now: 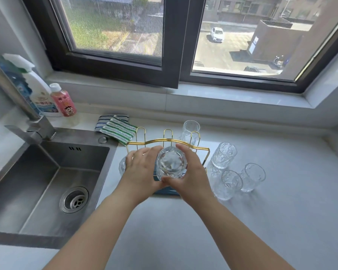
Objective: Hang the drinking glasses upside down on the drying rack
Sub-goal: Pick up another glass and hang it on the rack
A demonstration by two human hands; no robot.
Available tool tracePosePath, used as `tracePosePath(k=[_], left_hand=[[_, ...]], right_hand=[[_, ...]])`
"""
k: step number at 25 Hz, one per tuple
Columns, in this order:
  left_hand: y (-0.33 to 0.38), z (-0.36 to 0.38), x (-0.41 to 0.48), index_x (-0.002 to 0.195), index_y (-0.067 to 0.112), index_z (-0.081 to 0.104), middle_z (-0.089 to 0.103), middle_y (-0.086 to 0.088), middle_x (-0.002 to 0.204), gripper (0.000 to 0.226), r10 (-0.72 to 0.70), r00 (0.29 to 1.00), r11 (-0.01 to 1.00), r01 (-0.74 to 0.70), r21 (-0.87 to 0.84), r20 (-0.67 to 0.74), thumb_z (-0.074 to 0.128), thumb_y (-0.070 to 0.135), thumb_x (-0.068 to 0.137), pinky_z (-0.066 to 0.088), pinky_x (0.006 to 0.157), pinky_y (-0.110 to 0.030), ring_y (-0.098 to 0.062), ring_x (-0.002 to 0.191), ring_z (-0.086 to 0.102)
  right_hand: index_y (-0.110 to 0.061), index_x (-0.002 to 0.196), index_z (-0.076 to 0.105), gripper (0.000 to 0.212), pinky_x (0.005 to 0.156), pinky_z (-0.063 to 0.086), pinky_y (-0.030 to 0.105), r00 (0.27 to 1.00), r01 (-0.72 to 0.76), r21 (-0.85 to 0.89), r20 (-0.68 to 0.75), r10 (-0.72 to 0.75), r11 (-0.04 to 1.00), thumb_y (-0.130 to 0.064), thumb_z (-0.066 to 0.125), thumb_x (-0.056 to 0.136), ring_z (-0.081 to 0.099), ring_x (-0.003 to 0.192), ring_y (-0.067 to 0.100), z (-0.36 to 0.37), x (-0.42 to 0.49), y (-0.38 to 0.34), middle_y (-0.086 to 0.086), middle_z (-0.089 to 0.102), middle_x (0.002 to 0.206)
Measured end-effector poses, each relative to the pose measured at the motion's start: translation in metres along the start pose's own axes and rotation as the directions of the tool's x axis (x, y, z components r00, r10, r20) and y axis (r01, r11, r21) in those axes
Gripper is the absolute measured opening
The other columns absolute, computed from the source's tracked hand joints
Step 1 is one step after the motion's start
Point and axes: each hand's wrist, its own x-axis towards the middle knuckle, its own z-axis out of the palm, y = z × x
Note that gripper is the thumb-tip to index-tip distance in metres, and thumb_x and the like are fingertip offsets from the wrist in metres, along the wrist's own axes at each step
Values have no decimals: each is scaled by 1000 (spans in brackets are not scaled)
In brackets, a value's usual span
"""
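A clear textured drinking glass [171,164] is held bottom-up over the gold wire drying rack [169,141], between my left hand [142,170] and my right hand [191,170], both gripping its sides. The rack's blue base [165,191] shows under my hands. Another glass [122,166] peeks out at the rack's left side, mostly hidden by my left hand. One glass [190,131] stands behind the rack's right prong. Three more glasses [223,154], [231,182], [253,176] stand on the counter to the right.
A steel sink [47,178] with a tap [35,123] lies to the left. Striped cloths [115,127] lie behind the rack. A spray bottle [37,88] and a pink bottle [63,100] stand at the back left. The window sill [222,96] runs behind the white counter [203,227].
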Motion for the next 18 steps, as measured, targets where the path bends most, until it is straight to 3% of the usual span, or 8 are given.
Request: tracePosePath(k=[4,10,15,18], left_hand=[[-6,8,6,128,21,41,56,1,122,74,-15,1000,997,14,74,20,74,40,64,9,96,-28,-16,119,37],[-13,18,8,124,19,46,59,-2,119,72,-54,998,990,49,134,33,76,39,62,13,93,-28,-20,119,43],[-16,22,7,119,22,47,59,-2,118,69,-59,997,968,45,247,52,75,45,60,13,91,-29,-19,122,42],[-17,23,7,118,22,45,56,-2,122,70,-86,994,953,64,296,65,74,48,60,12,92,-29,-19,125,38]], right_hand=[[-20,133,36,83,89,22,-6,998,-49,24,44,48,999,-11,79,64,40,115,2,10,5,12,-6,45,130],[-24,135,30,83,83,26,-7,983,-120,28,141,115,992,-12,74,66,39,111,2,16,7,24,-11,39,122],[-24,137,29,82,96,30,14,975,-140,22,179,134,990,-14,73,68,40,119,6,17,6,25,-4,41,133],[-21,138,27,83,98,27,11,971,-137,17,203,131,990,-13,72,69,38,123,7,17,6,26,-2,39,138]])
